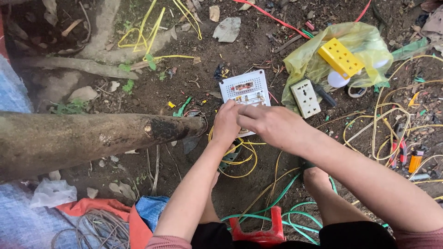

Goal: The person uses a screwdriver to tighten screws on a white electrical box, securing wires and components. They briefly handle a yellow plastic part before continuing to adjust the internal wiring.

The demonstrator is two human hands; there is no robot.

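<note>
Board (244, 87): white, rectangular, back up, wiring exposed
Axis: short, tilted slightly, far edge away from me
Grip: my left hand (226, 123) and right hand (270, 123) pinch its near edge

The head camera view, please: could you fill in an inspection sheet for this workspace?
Surface: bare dirt ground, littered with scraps.
Job's things: white switch board lying face down, wiring side up, both hands on its near edge.
Clutter: white socket, yellow plastic part on a yellow bag, pliers, orange lighter, log.
Hands: left hand and right hand meet at the board; what the fingers pinch cannot be told.
Cables: yellow wires in loose loops, green cable, red wire.
Surroundings: red stool, blue sheet.
</note>
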